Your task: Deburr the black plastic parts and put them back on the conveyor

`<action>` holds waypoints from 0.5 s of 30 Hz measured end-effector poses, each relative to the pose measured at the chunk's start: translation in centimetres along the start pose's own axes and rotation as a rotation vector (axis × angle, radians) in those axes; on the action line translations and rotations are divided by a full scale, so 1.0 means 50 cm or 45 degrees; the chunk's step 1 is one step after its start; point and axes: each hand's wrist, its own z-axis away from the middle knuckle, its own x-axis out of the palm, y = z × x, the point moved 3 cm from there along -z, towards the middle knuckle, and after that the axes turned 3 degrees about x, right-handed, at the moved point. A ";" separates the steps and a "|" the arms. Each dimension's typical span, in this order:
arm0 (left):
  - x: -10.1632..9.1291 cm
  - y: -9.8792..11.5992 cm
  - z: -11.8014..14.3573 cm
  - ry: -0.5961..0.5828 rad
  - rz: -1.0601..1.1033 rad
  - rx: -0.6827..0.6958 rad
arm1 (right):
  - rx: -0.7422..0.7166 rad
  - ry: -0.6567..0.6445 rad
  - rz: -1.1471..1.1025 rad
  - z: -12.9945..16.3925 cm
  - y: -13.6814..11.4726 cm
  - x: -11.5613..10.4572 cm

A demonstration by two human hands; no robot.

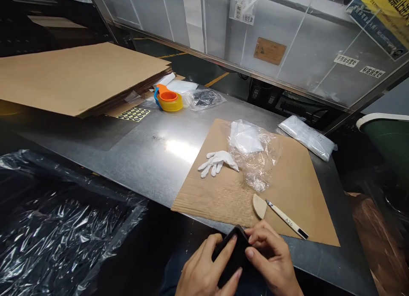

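With a black, angular-edged piece held just off the near edge of the grey metal tabletop, the spread fingers of the left hand should probably brace its face while the right hand, fingers pinched narrowly at its rim, works lightly.

Held piece perhaps before table — knife beyond, right

Cardboard sheet on shiny metal table

"A26" on white-handled tool, apparently "WARNING" on yellow sign
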 end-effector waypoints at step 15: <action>0.003 -0.010 0.017 -0.140 0.274 -0.100 | 0.045 0.029 -0.023 0.000 0.011 -0.012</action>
